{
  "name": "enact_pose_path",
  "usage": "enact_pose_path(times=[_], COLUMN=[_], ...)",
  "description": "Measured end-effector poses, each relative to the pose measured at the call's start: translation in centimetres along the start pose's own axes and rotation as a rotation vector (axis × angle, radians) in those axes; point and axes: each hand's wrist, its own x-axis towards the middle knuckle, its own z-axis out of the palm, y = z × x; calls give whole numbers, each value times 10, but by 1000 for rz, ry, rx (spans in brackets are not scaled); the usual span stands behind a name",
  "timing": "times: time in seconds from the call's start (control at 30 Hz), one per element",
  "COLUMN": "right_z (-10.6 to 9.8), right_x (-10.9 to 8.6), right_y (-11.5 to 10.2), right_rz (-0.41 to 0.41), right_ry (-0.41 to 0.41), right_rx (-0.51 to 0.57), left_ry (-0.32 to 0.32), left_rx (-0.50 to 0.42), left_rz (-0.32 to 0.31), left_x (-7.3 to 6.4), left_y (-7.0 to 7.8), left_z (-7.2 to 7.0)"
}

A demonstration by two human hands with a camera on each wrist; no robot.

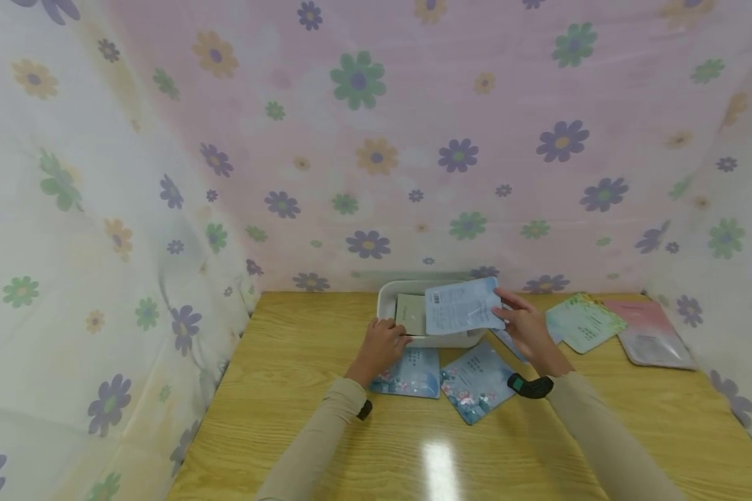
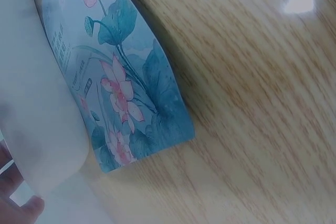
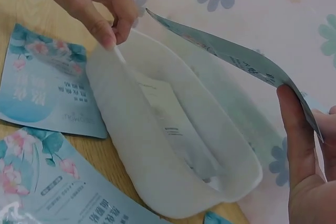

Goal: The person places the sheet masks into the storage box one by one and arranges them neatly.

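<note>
Two hands point(image 1: 384, 346) point(image 1: 528, 335), two wristbands point(image 1: 531, 387), one table point(image 1: 307, 348), one white bin point(image 1: 445, 342), apparently seven packets point(image 1: 462, 307)

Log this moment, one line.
left hand: pinches rim of white oblong plastic bin; right hand: holds flat pale blue packet above bin; inside: flat beige packet

On your wooden desk point(image 1: 288, 369), a beige rectangular packet point(image 1: 411, 313) lies in the white oblong plastic tub point(image 1: 441, 342), under a pale-blue rectangular pouch point(image 1: 462, 307); two blue floral rectangular pouches point(image 1: 476, 379) lie before it, a green rectangular pouch point(image 1: 585, 324) right, a pink rectangular pouch point(image 1: 652, 332) farther right.
</note>
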Motion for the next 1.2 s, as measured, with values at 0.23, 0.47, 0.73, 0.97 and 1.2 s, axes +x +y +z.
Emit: enact_pose_path(times=[0.23,0.47,0.73,0.97,1.2], right_z=[13,25,24,23,25], right_x=[23,44,66,73,79], right_y=[15,36,66,71,73], right_rz=[35,81,23,-46,-108], right_ry=[41,117,138,223,220], right_rx=[-69,-205,-425,-776,-1046], left_ry=[17,27,24,-11,0], left_rx=[-4,10,30,44,37], left_rz=[8,21,28,6,6], left_x=[0,-1,-1,0,-2], left_y=[1,0,-1,1,-1], left_z=[-1,-2,-3,-3,-4])
